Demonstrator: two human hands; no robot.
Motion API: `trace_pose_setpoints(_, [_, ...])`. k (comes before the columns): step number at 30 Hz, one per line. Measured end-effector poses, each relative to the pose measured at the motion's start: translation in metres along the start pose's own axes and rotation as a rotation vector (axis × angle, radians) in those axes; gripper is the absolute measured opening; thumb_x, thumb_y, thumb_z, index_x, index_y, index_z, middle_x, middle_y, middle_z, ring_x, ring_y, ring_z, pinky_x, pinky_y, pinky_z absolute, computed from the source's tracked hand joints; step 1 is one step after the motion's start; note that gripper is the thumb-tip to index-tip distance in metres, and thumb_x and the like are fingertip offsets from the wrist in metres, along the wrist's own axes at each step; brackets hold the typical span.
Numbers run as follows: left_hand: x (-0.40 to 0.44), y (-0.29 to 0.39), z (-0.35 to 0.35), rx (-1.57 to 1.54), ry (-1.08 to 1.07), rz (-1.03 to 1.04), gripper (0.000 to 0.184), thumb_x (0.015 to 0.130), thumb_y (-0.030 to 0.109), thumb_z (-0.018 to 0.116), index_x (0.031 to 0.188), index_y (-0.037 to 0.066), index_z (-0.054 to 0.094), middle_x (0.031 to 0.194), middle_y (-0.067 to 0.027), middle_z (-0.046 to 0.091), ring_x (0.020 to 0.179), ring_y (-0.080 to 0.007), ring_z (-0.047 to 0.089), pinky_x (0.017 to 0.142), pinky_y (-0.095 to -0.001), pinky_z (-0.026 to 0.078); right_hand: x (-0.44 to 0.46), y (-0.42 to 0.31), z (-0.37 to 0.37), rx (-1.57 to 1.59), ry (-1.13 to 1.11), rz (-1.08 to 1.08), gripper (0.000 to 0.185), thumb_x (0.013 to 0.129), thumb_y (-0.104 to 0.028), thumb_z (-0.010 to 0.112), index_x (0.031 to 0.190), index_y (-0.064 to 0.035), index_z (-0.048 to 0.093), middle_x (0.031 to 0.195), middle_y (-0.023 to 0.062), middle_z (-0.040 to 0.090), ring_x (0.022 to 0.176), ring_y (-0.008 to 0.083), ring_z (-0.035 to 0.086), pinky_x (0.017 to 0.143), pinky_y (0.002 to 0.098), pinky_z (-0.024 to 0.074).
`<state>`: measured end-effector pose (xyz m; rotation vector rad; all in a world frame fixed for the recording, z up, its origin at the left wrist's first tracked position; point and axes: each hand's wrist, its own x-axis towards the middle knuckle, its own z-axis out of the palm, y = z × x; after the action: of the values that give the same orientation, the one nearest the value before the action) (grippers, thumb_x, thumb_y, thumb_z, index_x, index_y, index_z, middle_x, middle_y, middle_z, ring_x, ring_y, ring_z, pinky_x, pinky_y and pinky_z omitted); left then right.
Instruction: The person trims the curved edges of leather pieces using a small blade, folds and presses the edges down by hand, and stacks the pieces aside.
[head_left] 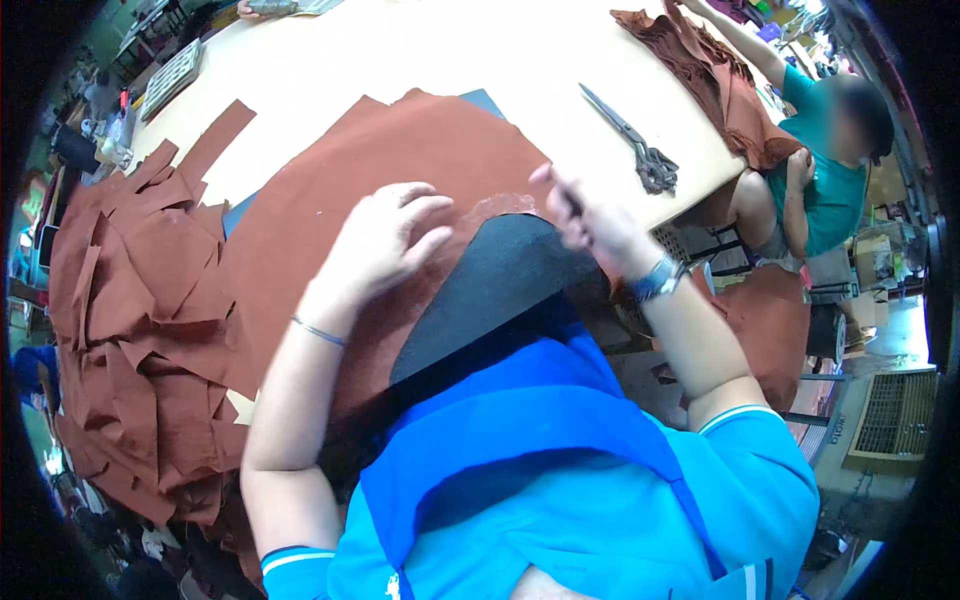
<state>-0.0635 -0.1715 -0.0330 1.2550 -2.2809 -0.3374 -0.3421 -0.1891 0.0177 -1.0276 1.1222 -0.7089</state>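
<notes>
My left hand [395,235] is over the large reddish-brown sheet [330,190], its fingers curved and apart with nothing in them. My right hand [598,225], slightly blurred, is closed around a small dark object that I cannot make out, near the sheet's right edge. Between and below my hands lies a dark grey, curved piece [495,275], with a rough, pale patch [505,207] on the brown sheet along its upper edge. Blue-grey material [484,101] shows from under the sheet.
Large shears [640,150] lie on the pale table [400,50] at the upper right. Brown cut pieces [150,280] are heaped at the left. A person in green [825,190] sits at the right, handling brown material [735,105]. A gridded tray [172,78] is at the upper left.
</notes>
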Motion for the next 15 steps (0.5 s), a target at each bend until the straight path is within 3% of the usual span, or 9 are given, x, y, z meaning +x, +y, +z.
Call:
trace_pose_setpoints(1, [-0.006,-0.007,-0.015,0.05,-0.202,-0.026,0.061,0.085,0.051,0.065,0.134,0.016,0.06,0.147,-0.0144,0.048,0.139,-0.036,0.039,0.116,-0.0526,0.028,0.014,-0.003,-0.019,-0.238,0.102,-0.074,0.036,0.105,-0.042,0.043,0.109,-0.0114,0.061,0.068,-0.0073,0.043,0.048,0.0007,0.033,0.041,0.0166,0.0261])
trace_pose_setpoints(2, [-0.011,-0.012,-0.025,0.158,-0.323,-0.039,0.079,0.079,0.065,0.065,0.144,0.021,0.051,0.157,-0.013,0.036,0.147,-0.0354,0.028,0.119,-0.0585,0.018,0.034,-0.002,-0.044,-0.475,0.202,-0.151,0.037,0.104,-0.043,0.045,0.109,-0.0115,0.062,0.068,-0.008,0.043,0.049,0.0001,0.033,0.042,0.0163,0.0267])
trace_pose_setpoints(4, [-0.022,-0.032,-0.026,0.233,-0.338,-0.051,0.09,0.076,0.073,0.064,0.149,0.025,0.043,0.161,-0.0113,0.026,0.15,-0.0334,0.02,0.119,-0.0606,0.011,0.078,0.001,-0.096,-0.707,0.3,0.026,0.039,0.102,-0.043,0.052,0.115,-0.0077,0.064,0.078,-0.0032,0.057,0.061,0.0036,0.05,0.054,0.0198,0.0427])
trace_pose_setpoints(6, [-0.023,-0.053,-0.024,0.299,-0.219,-0.215,0.094,0.074,0.079,0.06,0.15,0.027,0.041,0.162,-0.011,0.025,0.151,-0.0329,0.018,0.119,-0.0604,0.011,0.134,0.043,-0.157,-1.185,0.521,-0.471,0.043,0.099,-0.039,0.058,0.124,-0.0035,0.061,0.099,0.0084,0.069,0.086,0.0172,0.065,0.077,0.0294,0.052])
trace_pose_setpoints(7, [-0.018,-0.062,-0.02,0.311,-0.131,-0.379,0.093,0.075,0.078,0.06,0.15,0.027,0.041,0.163,-0.0104,0.022,0.151,-0.0318,0.015,0.118,-0.0632,0.008,0.109,0.025,-0.124,-1.422,0.62,-0.759,0.046,0.097,-0.037,0.059,0.125,-0.0003,0.06,0.115,0.0198,0.068,0.106,0.0318,0.064,0.094,0.04,0.0491])
trace_pose_setpoints(10, [-0.004,-0.1,-0.005,0.382,0.258,-0.935,0.098,0.082,0.071,0.06,0.157,0.018,0.025,0.163,-0.0204,0.015,0.151,-0.0371,0.011,0.114,-0.069,0.008,0.072,-0.017,-0.026,-0.905,0.261,-0.772,0.053,0.093,-0.051,0.059,0.128,-0.0114,0.062,0.115,0.0181,0.066,0.105,0.0399,0.06,0.097,0.0484,0.0462])
trace_pose_setpoints(12, [0.001,-0.105,-0.01,0.168,0.553,-0.936,0.099,0.084,0.069,0.059,0.158,0.017,0.02,0.162,-0.023,0.014,0.151,-0.0387,0.01,0.115,-0.0677,0.008,0.039,-0.006,0.028,-1.252,0.079,-0.643,0.063,0.092,-0.05,0.061,0.13,0.0002,0.057,0.122,0.0228,0.062,0.113,0.0362,0.059,0.097,0.046,0.0453])
trace_pose_setpoints(13, [0.005,-0.106,-0.015,0.052,0.693,-0.919,0.099,0.085,0.068,0.059,0.158,0.016,0.018,0.162,-0.0243,0.013,0.151,-0.0395,0.01,0.115,-0.067,0.008,0.024,0.006,0.048,-1.314,-0.002,-0.661,0.069,0.089,-0.053,0.063,0.132,-0.0003,0.055,0.124,0.0217,0.06,0.113,0.0362,0.057,0.096,0.0452,0.0452])
trace_pose_setpoints(15, [-0.013,-0.098,-0.035,0.035,0.454,-0.654,0.099,0.084,0.067,0.062,0.158,0.016,0.02,0.162,-0.0232,0.014,0.151,-0.0393,0.009,0.116,-0.0653,0.009,0.009,0.034,0.06,-1.383,-0.045,-0.771,0.077,0.083,-0.058,0.067,0.135,-0.0014,0.054,0.125,0.0195,0.057,0.113,0.0356,0.055,0.093,0.0442,0.0453])
